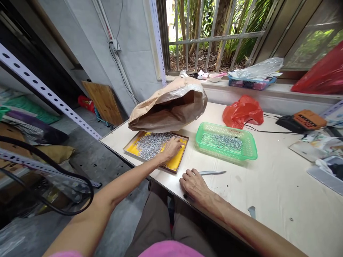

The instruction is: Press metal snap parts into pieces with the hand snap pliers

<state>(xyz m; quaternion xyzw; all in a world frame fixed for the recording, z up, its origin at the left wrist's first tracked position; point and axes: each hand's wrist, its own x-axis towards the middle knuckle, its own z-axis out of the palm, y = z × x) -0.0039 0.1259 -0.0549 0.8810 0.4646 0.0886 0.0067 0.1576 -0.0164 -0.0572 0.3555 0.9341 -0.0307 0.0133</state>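
My left hand [172, 148] reaches over the right part of a shallow tray [181, 162] with a yellow bottom. Its fingers are bent down beside a pile of small silvery metal pieces [150, 145]; whether they hold any is hidden. My right hand [194, 182] rests on the table near its front edge, fingers curled around the end of a grey pointed tool [213, 172]. Right of the tray stands a green perforated basket [249, 157] with more metal pieces [226, 141] inside. A large brown sack [171, 119] lies open-mouthed behind the tray.
A red plastic bag [242, 111] and an orange-and-black device [302, 121] with cables are at the back right. A grey scrap [252, 211] lies on the table [278, 171]. A plastic container [327, 178] is at the far right.
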